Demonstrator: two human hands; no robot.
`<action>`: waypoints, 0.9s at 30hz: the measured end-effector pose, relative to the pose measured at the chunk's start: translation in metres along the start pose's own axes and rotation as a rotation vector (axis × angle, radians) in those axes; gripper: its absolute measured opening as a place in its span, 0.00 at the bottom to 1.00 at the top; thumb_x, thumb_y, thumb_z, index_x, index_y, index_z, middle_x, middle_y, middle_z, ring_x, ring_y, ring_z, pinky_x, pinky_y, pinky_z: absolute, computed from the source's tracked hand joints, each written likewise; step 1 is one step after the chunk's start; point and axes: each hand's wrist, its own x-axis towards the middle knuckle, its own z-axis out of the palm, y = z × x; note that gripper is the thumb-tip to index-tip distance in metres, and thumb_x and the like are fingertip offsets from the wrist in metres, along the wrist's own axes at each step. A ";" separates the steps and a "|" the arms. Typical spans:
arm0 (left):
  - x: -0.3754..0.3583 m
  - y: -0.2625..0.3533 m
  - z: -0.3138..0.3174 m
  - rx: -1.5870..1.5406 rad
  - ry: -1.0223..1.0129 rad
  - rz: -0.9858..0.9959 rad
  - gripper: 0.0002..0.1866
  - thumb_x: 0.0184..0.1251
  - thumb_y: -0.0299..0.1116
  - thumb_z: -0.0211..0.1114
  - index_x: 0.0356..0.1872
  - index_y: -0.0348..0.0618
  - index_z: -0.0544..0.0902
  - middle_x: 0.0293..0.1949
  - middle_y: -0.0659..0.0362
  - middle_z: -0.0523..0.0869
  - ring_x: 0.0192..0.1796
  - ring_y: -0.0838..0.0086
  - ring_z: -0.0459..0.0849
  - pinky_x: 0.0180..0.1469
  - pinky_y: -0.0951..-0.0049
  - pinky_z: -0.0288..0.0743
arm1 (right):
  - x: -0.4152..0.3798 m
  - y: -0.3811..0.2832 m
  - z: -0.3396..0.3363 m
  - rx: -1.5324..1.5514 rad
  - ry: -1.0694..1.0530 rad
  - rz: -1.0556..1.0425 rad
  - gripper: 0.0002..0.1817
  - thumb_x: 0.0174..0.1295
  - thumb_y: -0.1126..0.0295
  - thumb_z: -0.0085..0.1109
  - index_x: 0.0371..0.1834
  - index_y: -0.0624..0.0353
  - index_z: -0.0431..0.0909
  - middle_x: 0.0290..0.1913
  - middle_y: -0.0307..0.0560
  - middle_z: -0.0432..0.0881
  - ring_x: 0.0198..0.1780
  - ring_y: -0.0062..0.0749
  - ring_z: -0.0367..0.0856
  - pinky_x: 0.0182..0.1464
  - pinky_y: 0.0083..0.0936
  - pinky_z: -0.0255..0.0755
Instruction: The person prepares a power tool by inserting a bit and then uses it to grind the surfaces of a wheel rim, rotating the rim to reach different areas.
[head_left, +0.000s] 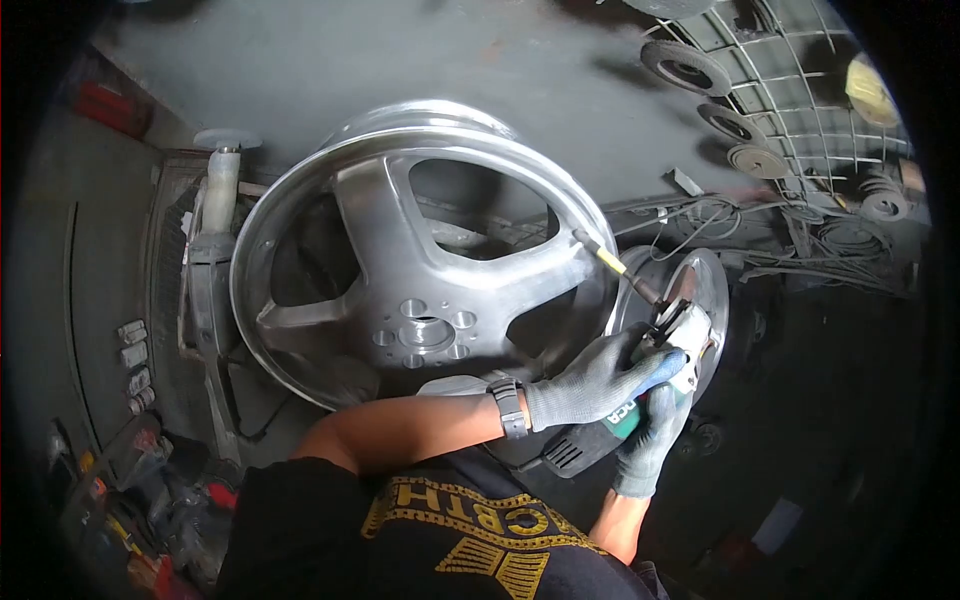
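Observation:
A bare aluminium wheel rim [400,270] with wide spokes stands tilted in the middle, facing me. To its right I hold an angle grinder [600,435] with a large round disc [705,285]. My left hand [600,378], in a grey glove with a watch on the wrist, reaches across and closes over the grinder's head. My right hand [650,445], also gloved, grips the grinder's body from below. A thin tool with a yellow band [612,262] slants up from the grinder's head toward the rim's edge; its lower end is hidden at my left fingers.
The rim rests on a stand with a white post [220,185] at the left. Several abrasive discs [685,65] hang on a wire rack at the upper right, above cables [850,250]. Tools and small parts [135,360] lie at the lower left.

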 end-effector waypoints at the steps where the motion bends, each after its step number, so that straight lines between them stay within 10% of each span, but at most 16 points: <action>1: -0.001 -0.001 -0.002 0.007 0.006 0.000 0.32 0.76 0.59 0.59 0.63 0.38 0.78 0.47 0.45 0.88 0.52 0.59 0.88 0.54 0.61 0.78 | 0.001 0.001 0.001 -0.003 -0.004 0.004 0.48 0.58 0.57 0.73 0.78 0.65 0.59 0.61 0.47 0.79 0.58 0.29 0.80 0.62 0.27 0.74; 27: 0.006 -0.021 -0.006 -0.140 0.069 0.152 0.24 0.80 0.47 0.59 0.60 0.34 0.76 0.45 0.45 0.85 0.48 0.60 0.85 0.51 0.61 0.76 | 0.006 -0.005 0.013 -0.079 -0.003 0.006 0.49 0.56 0.63 0.71 0.81 0.65 0.56 0.66 0.48 0.75 0.63 0.31 0.76 0.67 0.30 0.71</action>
